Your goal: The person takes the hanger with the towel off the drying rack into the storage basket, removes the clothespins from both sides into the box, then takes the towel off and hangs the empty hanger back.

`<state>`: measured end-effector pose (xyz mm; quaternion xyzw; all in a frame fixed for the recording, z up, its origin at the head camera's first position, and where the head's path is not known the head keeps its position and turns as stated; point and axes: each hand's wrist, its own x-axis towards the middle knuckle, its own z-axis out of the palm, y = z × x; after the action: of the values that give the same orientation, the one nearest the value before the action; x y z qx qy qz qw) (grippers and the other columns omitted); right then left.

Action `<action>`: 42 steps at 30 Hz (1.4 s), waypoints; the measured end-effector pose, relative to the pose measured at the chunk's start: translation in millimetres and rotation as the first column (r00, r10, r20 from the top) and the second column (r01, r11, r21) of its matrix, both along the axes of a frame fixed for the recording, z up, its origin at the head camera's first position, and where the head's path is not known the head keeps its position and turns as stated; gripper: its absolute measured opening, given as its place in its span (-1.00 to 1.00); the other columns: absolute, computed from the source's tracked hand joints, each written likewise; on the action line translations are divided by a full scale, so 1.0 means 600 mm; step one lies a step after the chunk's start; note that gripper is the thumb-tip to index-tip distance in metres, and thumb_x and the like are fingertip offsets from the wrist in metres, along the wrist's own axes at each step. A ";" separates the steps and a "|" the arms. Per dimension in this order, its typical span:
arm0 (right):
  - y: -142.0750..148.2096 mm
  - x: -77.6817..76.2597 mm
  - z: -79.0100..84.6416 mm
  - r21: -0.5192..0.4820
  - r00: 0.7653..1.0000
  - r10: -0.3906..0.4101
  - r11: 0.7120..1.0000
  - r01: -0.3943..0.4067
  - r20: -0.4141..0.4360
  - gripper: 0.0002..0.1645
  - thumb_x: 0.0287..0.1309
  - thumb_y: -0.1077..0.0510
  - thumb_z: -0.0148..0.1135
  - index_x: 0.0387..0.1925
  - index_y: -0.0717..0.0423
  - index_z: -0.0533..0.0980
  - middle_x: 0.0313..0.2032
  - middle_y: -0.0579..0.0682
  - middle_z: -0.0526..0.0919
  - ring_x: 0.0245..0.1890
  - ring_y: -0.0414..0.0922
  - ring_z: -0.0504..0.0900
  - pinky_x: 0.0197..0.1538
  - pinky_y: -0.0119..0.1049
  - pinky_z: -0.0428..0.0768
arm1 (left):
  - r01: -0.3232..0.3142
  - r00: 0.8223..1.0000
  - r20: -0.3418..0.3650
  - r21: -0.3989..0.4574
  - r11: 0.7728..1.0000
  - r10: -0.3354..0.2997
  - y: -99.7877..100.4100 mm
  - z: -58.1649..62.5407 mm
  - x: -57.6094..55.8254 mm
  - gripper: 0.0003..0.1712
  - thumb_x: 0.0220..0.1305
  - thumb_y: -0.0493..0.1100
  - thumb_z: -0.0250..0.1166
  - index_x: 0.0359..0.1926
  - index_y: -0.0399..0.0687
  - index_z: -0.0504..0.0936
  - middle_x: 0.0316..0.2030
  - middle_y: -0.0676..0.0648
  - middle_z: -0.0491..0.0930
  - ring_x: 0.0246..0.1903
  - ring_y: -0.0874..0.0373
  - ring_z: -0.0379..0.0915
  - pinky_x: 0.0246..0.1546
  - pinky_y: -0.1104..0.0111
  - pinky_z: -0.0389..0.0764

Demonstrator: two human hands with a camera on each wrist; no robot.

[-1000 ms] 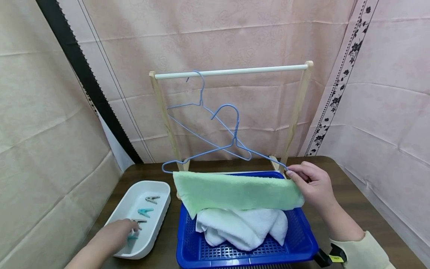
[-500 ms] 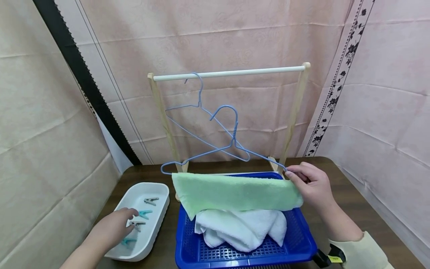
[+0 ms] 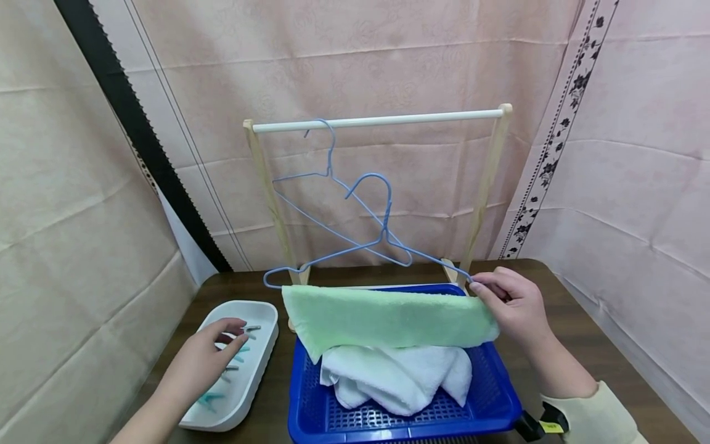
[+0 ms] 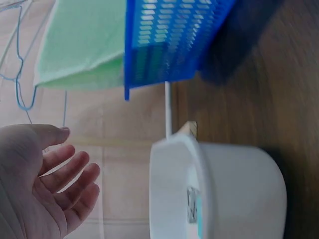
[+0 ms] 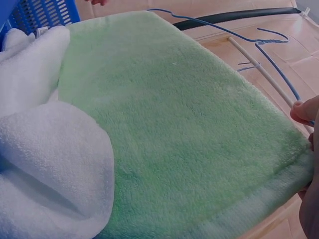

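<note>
My right hand pinches the right end of a blue wire hanger. A light green towel is draped over this hanger's lower bar and hangs in front of it. My left hand is held above a white tray, fingers loosely bent. Its palm is bare in the left wrist view, with nothing between fingers and thumb. In the tray lie several clothespins, among them a grey clothespin and a teal clothespin; the hand partly hides the others.
Below the green towel stands a blue basket with a crumpled white towel in it. Behind is a wooden rack with a white rail, from which a second blue hanger hangs. All stand on a dark brown table.
My left hand has moved away from me over the tray, from the nearer clothespins toward the farther ones. My right hand and the hanger with the green towel have barely moved.
</note>
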<state>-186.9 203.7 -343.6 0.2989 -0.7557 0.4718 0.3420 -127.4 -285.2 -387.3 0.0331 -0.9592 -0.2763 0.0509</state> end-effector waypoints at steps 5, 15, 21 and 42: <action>-0.002 0.002 0.003 -0.002 1.000 0.001 1.000 -0.001 -0.002 -0.73 -0.17 0.71 0.29 -0.42 0.42 0.63 -0.66 -0.08 0.25 -0.62 -0.29 0.21 -0.60 -0.41 0.18 | -0.033 0.999 -0.002 0.148 0.988 0.034 0.024 0.014 -0.005 -0.45 0.40 0.21 0.18 0.21 -0.01 0.55 0.04 -0.10 0.61 0.02 -0.04 0.53 -0.05 0.08 0.62; 0.015 -0.027 -0.025 -0.013 1.000 -0.004 1.000 0.004 -0.014 -0.70 -0.15 0.68 0.32 -0.38 0.34 0.66 -0.66 -0.12 0.24 -0.63 -0.30 0.19 -0.61 -0.41 0.17 | -0.031 0.999 -0.013 0.399 0.916 0.040 0.076 0.030 -0.022 -0.46 0.42 0.20 0.16 0.22 0.00 0.52 0.11 -0.09 0.58 0.02 0.02 0.54 -0.07 0.20 0.64; 0.005 -0.009 -0.004 -0.014 0.999 -0.001 1.000 0.000 -0.037 -0.74 -0.11 0.66 0.31 -0.39 0.37 0.65 -0.66 -0.07 0.25 -0.62 -0.29 0.19 -0.60 -0.41 0.17 | 0.004 0.999 -0.050 0.457 0.889 0.021 0.103 0.031 -0.036 -0.48 0.40 0.20 0.19 0.19 -0.01 0.54 0.07 -0.07 0.60 0.05 0.01 0.53 0.00 0.13 0.61; 0.000 0.003 0.013 -0.015 0.998 -0.043 0.999 0.043 -0.040 -0.75 -0.16 0.69 0.30 -0.41 0.42 0.63 -0.66 -0.06 0.26 -0.61 -0.28 0.20 -0.59 -0.42 0.18 | 0.008 0.989 -0.132 0.475 0.880 0.063 0.130 0.025 -0.065 -0.68 0.41 0.06 0.24 -0.01 -0.03 0.66 -0.21 -0.05 0.66 -0.22 0.06 0.54 -0.23 0.27 0.63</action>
<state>-185.2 203.8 -335.8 0.2896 -0.7515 0.4637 0.3693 -166.4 -207.1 -372.2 0.0382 -0.8557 -0.5033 0.1141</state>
